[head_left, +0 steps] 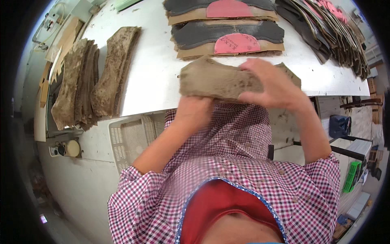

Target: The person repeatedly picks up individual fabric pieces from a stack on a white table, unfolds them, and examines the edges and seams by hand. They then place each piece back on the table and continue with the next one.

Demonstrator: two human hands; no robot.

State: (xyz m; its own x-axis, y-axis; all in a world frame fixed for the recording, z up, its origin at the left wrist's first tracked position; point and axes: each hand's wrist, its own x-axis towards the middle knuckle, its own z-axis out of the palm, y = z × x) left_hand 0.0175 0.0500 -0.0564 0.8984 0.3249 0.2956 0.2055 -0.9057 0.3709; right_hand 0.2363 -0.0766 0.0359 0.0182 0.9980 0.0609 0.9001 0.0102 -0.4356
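Note:
A brown, mottled plush fabric piece (221, 79), cut to a curved shape, lies near the front edge of the white table (150, 77). My left hand (195, 113) is closed at its near left edge, with the fingertips tucked out of sight beneath it. Across its right part bends my right hand (274, 83), thumb at the near edge and fingers at the far edge. The piece's right end shows past this hand. Just beyond lie layered stacks of grey and tan cut pieces, each topped by a pink half-round patch (237, 43).
Two piles of brown plush pieces (115, 69) stand at the table's left. A thick fanned stack of dark cut pieces (325, 34) fills the far right. Below the table edge is a pale plastic basket (122, 142); a green basket (352, 177) stands low at the right.

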